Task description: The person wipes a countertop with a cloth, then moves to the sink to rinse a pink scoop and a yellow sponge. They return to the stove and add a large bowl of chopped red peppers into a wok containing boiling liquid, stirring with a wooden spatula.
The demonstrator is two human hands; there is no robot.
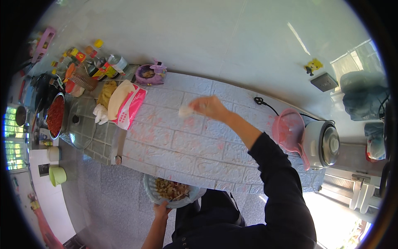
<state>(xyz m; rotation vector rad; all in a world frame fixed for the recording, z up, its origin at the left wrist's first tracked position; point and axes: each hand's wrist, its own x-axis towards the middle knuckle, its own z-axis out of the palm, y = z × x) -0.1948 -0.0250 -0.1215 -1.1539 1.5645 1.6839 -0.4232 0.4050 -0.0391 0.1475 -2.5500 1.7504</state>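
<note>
My left hand grips the near rim of a light blue plastic basket below the counter's front edge. Food scraps lie inside the basket. Over the middle of the brick-patterned counter covering is my right hand, blurred, with its fingers closed on a small whitish wad, perhaps tissue or cloth. Reddish smears mark the covering under and around that hand. To the left lies a pink and white plastic packet, beside a crumpled white tissue and a yellow-brown cloth.
At the left stand sauce bottles, a glass lid and a metal bowl of red food. A purple holder is against the wall. A pink colander, a rice cooker and a black plug are at the right.
</note>
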